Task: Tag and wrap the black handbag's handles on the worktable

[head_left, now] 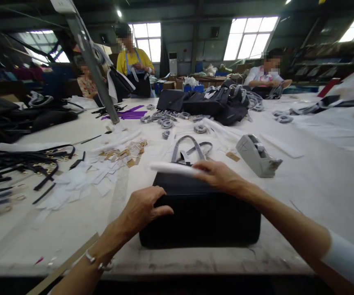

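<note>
A black handbag (199, 221) sits on the table in front of me, its wrapped grey handles (189, 149) standing up at the far side. My left hand (147, 207) is at the bag's left edge, thumb apart from the fingers; some fingers are hidden behind it. Above the bag's top, my right hand (218, 174) is closed on one end of a long white strip (173, 168), which points left and is blurred. Whether the strip is foam or folded paper I cannot tell.
A grey tape dispenser (256, 155) stands right of the bag. White paper slips (84, 180), tan tags (124, 152) and black straps (50, 157) lie left. Farther back are coiled grey straps (166, 123), black bags (207, 102), a metal post (95, 69) and several people.
</note>
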